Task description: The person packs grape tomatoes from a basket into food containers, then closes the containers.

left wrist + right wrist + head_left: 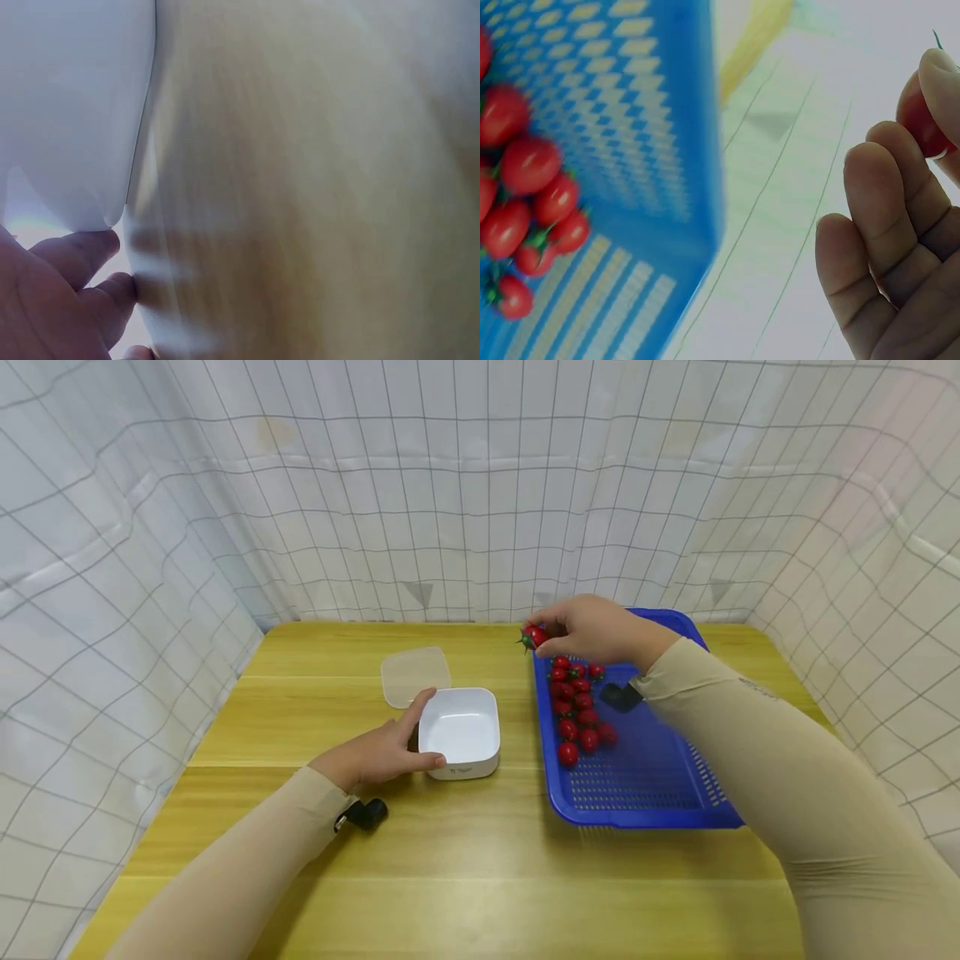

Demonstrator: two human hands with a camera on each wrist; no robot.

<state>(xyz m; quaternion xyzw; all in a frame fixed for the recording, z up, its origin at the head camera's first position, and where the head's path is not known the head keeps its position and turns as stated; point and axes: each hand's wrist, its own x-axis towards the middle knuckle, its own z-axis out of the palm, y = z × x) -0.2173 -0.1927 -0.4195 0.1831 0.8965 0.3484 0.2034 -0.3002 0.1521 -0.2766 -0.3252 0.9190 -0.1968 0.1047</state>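
Note:
A red cherry tomato (535,636) with a green stem is pinched between the thumb and fingers of my right hand (600,631), above the basket's far left edge. In the right wrist view that tomato (919,120) is partly hidden behind the thumb. Several more cherry tomatoes (582,701) lie along the left side of the blue plastic basket (630,818). My left hand (378,752) holds a white square box (467,732) from its left, thumb at the near side and index finger at the far corner. The box has no lid on it and its inside shows bare.
A translucent lid (415,675) lies flat on the wooden table (465,860), just behind the box. White grid-patterned curtains (487,502) enclose the table at the back and both sides. Small dark cameras (367,814) sit at both wrists.

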